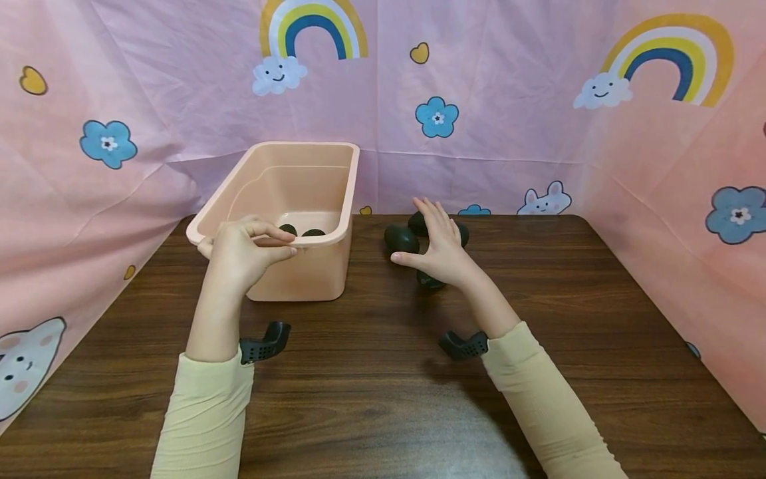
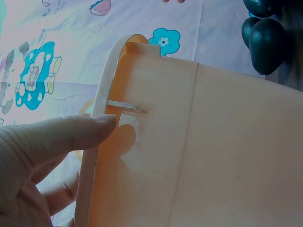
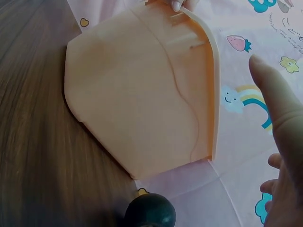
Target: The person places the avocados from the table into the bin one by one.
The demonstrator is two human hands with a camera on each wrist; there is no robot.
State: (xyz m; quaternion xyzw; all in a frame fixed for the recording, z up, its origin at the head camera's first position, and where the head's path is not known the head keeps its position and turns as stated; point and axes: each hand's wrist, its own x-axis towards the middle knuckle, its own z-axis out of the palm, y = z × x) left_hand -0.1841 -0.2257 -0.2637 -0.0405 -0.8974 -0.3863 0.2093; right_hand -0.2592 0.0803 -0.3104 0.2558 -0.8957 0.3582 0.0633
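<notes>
A peach-coloured plastic bin (image 1: 311, 276) stands at the left of the table. My left hand (image 1: 236, 259) pinches its near rim, with the thumb (image 2: 94, 131) on the outer side and the fingers over the inside. Two dark green avocados (image 1: 313, 233) show inside the bin, partly hidden by the rim. Fingers spread and thumb apart, my right hand (image 1: 441, 253) hovers over a group of several avocados (image 1: 400, 239) to the right of the bin. It hides parts of them. In the right wrist view, an avocado (image 3: 150, 210) appears below the bin's corner.
The dark wood table (image 1: 371, 399) carries the bin and the avocados. A patterned cloth (image 1: 503, 86) with rainbows and flowers hangs behind and at both sides. Black camera mounts (image 1: 266, 342) sit on both wrists, next to pale sleeves.
</notes>
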